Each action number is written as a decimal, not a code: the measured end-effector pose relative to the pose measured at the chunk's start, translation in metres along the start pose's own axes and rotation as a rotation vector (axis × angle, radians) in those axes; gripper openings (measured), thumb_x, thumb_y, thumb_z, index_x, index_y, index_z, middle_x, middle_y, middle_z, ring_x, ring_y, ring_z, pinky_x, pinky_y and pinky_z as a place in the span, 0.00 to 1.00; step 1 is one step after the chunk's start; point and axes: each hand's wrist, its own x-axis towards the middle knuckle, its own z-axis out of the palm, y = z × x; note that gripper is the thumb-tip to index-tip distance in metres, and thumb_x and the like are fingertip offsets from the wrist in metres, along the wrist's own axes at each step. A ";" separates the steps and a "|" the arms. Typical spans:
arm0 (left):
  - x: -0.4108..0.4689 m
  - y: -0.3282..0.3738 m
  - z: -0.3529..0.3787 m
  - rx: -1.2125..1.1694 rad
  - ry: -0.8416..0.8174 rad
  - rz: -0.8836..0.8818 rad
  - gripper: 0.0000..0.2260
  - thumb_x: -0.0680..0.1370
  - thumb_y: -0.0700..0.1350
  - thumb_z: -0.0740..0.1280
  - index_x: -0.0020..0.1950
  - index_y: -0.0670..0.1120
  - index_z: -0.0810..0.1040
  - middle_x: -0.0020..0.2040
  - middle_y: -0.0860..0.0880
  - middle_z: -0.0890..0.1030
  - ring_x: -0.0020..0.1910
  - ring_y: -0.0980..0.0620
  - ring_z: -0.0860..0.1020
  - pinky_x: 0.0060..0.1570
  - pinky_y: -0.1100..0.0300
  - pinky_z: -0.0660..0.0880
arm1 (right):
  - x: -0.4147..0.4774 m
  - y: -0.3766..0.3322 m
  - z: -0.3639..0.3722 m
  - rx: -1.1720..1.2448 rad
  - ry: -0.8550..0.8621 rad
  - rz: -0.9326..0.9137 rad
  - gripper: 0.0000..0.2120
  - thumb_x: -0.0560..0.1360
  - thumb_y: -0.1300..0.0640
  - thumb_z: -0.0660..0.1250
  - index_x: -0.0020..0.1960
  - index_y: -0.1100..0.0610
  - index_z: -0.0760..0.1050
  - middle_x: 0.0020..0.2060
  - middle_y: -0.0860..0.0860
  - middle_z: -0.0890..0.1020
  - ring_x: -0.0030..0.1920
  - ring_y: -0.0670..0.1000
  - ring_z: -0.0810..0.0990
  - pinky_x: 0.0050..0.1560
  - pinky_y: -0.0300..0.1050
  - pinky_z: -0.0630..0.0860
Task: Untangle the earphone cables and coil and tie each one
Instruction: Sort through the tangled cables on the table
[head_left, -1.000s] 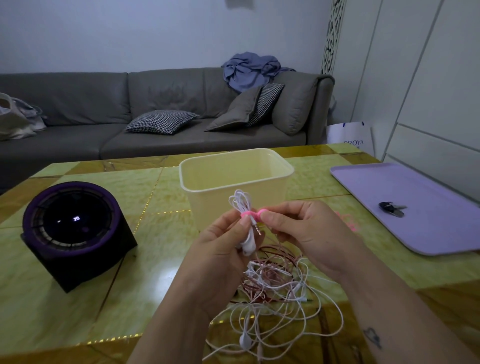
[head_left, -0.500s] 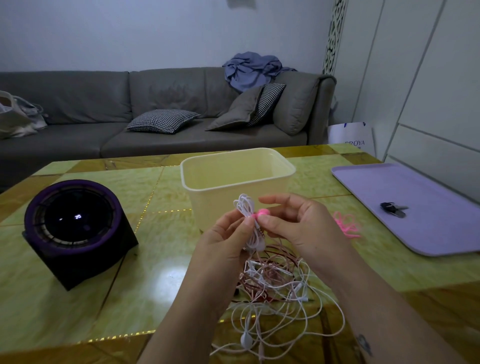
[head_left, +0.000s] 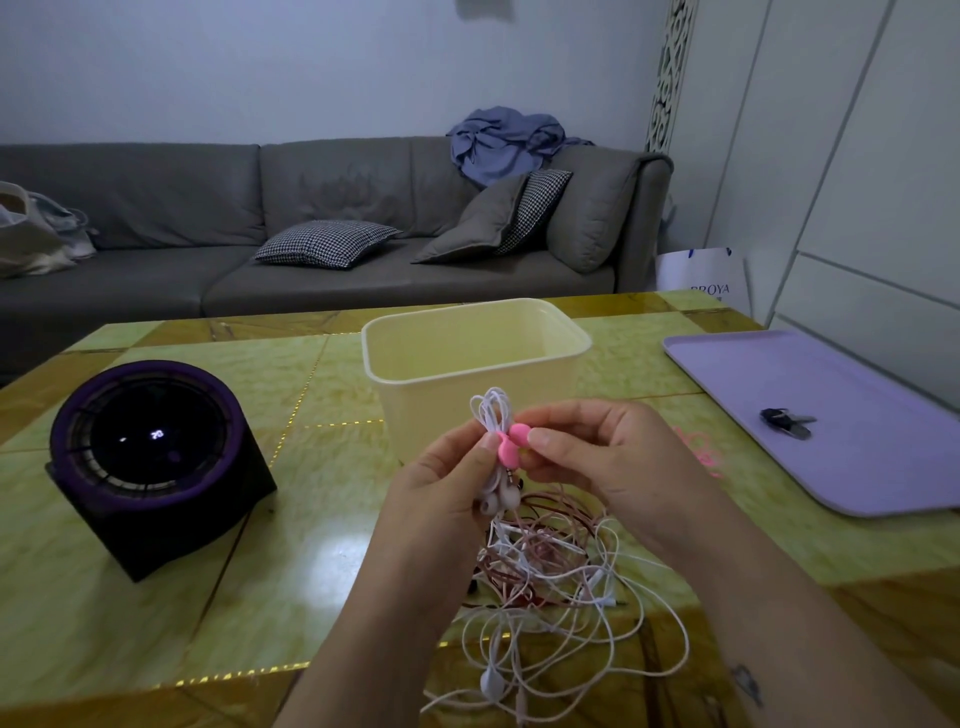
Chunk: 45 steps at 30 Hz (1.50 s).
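The left hand (head_left: 441, 499) has its fingers (head_left: 480, 447) curled round a coiled white earphone (head_left: 492, 415). The right hand (head_left: 597, 457) pinches the pink tie (head_left: 506, 451) wrapped about the coil's middle. The coil is held at frame centre, above the desk (head_left: 311, 519). Its long axis runs upright, with loops at the top and earbuds and plug hanging below. Beneath it, lower centre, a tangle of white and reddish cables (head_left: 550, 577) lies on the desk. A cream tub (head_left: 467, 353) stands behind the hands. At the right, a white bag (head_left: 701, 275) reads "ROYA".
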 end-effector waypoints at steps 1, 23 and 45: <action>0.000 0.000 -0.001 -0.022 0.001 -0.013 0.08 0.74 0.41 0.65 0.46 0.43 0.84 0.38 0.44 0.79 0.34 0.51 0.74 0.37 0.62 0.74 | -0.001 0.000 0.001 -0.041 0.014 -0.017 0.06 0.71 0.64 0.70 0.46 0.56 0.82 0.39 0.53 0.86 0.40 0.47 0.84 0.42 0.37 0.79; 0.002 0.003 -0.006 -0.040 -0.065 -0.085 0.11 0.69 0.40 0.67 0.49 0.39 0.80 0.38 0.44 0.81 0.33 0.51 0.77 0.28 0.65 0.75 | 0.000 0.004 0.001 -0.156 0.058 -0.074 0.07 0.70 0.64 0.73 0.44 0.54 0.82 0.39 0.51 0.86 0.41 0.49 0.84 0.45 0.42 0.80; -0.005 -0.001 -0.003 0.607 -0.157 0.026 0.11 0.77 0.49 0.64 0.41 0.48 0.84 0.29 0.56 0.80 0.32 0.59 0.73 0.37 0.67 0.67 | -0.004 -0.002 -0.005 -0.334 0.002 0.006 0.05 0.72 0.55 0.71 0.41 0.55 0.82 0.29 0.51 0.82 0.29 0.43 0.78 0.33 0.35 0.73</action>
